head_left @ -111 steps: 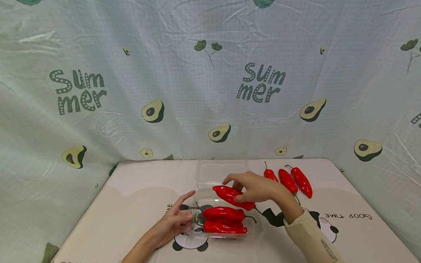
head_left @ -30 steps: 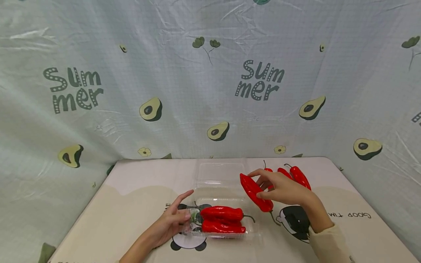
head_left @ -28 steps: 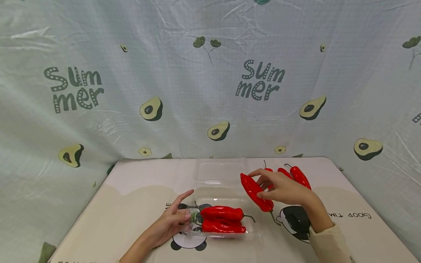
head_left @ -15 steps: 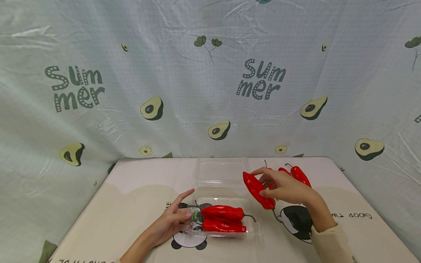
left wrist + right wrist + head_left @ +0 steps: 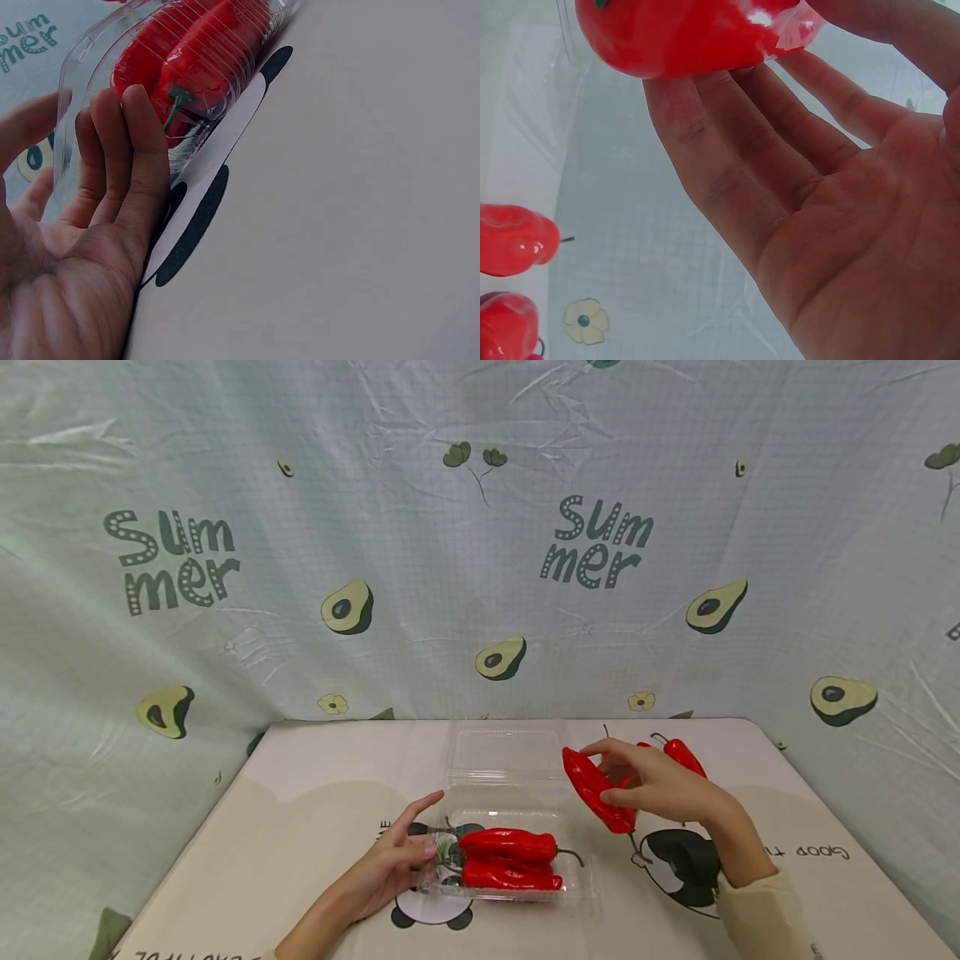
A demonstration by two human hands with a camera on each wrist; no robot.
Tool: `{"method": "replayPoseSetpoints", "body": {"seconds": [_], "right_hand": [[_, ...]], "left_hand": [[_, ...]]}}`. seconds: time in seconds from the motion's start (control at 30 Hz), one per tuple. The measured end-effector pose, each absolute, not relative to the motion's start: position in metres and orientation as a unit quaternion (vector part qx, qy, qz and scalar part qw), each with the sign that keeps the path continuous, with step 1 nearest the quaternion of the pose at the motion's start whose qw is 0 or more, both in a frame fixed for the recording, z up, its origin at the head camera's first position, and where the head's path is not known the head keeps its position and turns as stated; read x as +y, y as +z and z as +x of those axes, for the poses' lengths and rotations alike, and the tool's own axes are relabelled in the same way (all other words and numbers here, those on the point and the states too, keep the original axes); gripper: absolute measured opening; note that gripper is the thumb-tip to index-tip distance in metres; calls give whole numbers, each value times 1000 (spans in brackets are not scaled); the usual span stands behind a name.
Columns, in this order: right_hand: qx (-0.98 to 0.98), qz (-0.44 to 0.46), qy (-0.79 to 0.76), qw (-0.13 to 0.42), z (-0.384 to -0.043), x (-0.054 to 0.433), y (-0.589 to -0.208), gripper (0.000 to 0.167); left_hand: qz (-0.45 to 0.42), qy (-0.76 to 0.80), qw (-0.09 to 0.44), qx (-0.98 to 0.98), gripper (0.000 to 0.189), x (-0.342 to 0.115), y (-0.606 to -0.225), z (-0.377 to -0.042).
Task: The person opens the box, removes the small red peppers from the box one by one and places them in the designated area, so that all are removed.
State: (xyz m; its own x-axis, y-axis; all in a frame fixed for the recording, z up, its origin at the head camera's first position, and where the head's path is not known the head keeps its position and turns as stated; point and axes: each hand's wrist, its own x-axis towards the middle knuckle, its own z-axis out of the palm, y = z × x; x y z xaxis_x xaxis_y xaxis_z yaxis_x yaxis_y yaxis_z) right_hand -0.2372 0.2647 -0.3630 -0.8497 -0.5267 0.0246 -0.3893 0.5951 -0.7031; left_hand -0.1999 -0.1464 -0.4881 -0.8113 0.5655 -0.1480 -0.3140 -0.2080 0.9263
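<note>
Head view: right hand pinches a pepper, partly obscuring loose peppers; left hand grips clear box

Red peppers with green stems, grey-blue avocado-print curtain, cream tabletop with black-and-white pandas, beige sleeve

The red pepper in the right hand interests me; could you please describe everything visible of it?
The red pepper is long, smooth and glossy, perhaps plastic, with a tapered tip and a thin green stem at the other end. In the head view it tilts, tip toward upper left, stem toward lower right, near the clear box. The right hand pinches it, partly hiding it; nothing else visibly touches it.
</note>
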Motion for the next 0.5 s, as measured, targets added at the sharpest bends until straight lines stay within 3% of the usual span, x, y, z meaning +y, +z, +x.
{"method": "replayPoseSetpoints", "body": {"seconds": [0.5], "right_hand": [[874, -282, -381, 103, -253, 280, -362, 60]], "left_hand": [[95, 774, 278, 560, 80, -138, -486, -202]]}}
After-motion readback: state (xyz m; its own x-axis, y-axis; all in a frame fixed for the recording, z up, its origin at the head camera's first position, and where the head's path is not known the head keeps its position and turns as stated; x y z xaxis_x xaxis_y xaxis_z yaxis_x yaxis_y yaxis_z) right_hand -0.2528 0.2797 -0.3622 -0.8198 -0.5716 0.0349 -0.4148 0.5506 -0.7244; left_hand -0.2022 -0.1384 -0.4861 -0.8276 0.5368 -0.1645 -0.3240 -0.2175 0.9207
